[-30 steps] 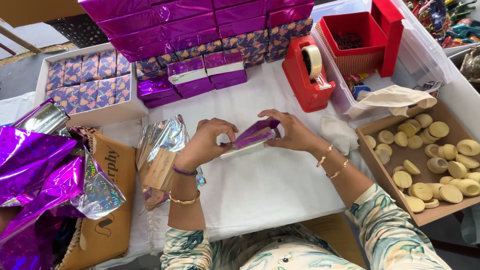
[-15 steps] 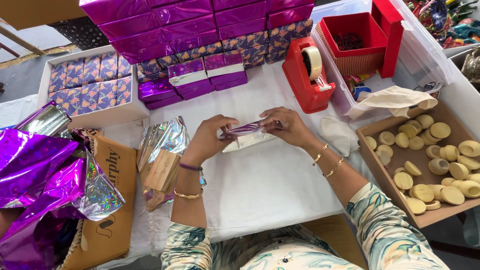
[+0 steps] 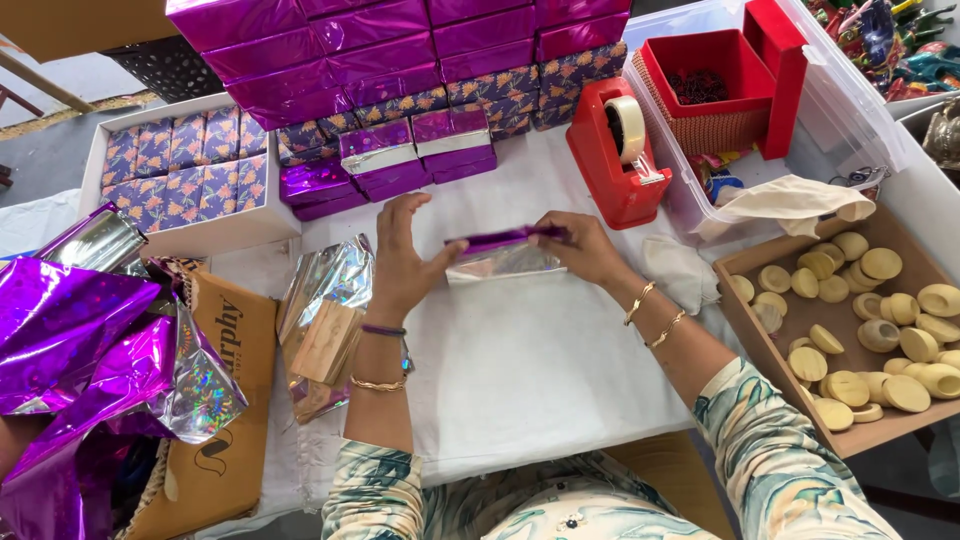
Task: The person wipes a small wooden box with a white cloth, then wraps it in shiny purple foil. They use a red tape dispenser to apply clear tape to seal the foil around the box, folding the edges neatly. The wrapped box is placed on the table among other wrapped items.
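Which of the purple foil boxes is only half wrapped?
The one between the left hand and right hand: the half-wrapped box shows silver foil loose; the stacked boxes are closed.

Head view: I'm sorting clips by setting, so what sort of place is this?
Probably a small gift-packing worktable. Stacked boxes wrapped in shiny purple foil fill the back, a red tabletop tape dispenser stands nearby, and both hands, left hand and right hand, hold a small box half wrapped in purple foil.

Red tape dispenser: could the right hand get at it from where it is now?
Probably yes. The red tape dispenser stands just beyond the right hand, with only bare white tablecloth between them. But that hand is pinching the foil-wrapped box and must release first.
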